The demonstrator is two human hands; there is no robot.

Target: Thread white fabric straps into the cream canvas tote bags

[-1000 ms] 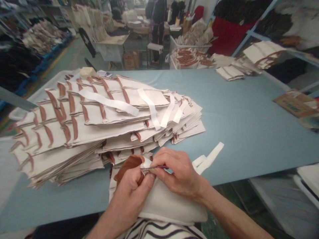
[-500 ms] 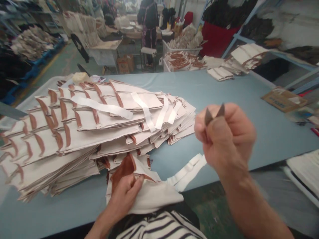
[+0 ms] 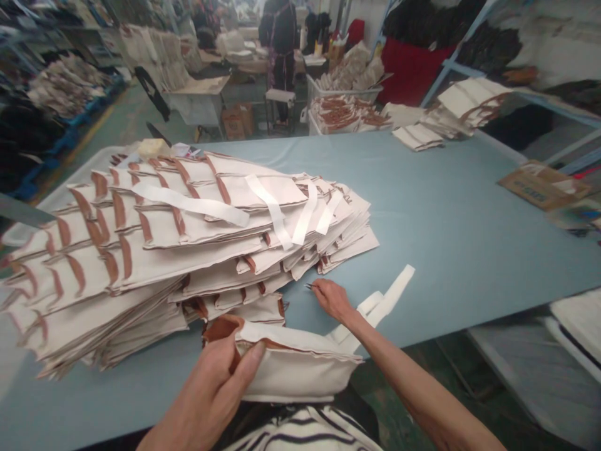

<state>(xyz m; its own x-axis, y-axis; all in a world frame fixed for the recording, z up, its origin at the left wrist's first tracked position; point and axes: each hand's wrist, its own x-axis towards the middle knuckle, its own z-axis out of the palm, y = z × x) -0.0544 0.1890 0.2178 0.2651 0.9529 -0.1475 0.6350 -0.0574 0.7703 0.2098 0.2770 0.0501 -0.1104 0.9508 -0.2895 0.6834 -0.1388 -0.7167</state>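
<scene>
My left hand (image 3: 213, 379) is closed on the edge of a cream fabric piece (image 3: 300, 369) with a brown inner side, its thumb on the near layer. The piece is held at the table's front edge, above my lap. My right hand (image 3: 332, 300) is closed around small thread snips (image 3: 308, 286); only the two pointed tips stick out, slightly apart. It is over the table, close to the big stack of cream fabric pieces (image 3: 197, 266) with brown edges. A white strip (image 3: 399, 288) lies on the table beside my right forearm, partly covered by it.
Several loose white strips (image 3: 192, 203) lie across the stack. At the back right of the blue table (image 3: 451, 232) are more folded fabric pieces (image 3: 417, 136) and a cardboard box (image 3: 539, 183). Beyond the table stand a person (image 3: 279, 47) and bins of fabric (image 3: 345, 114).
My right hand has come down from up near the camera to the table with the snips. My left hand has raised and turned the fabric piece, which now lies straighter across.
</scene>
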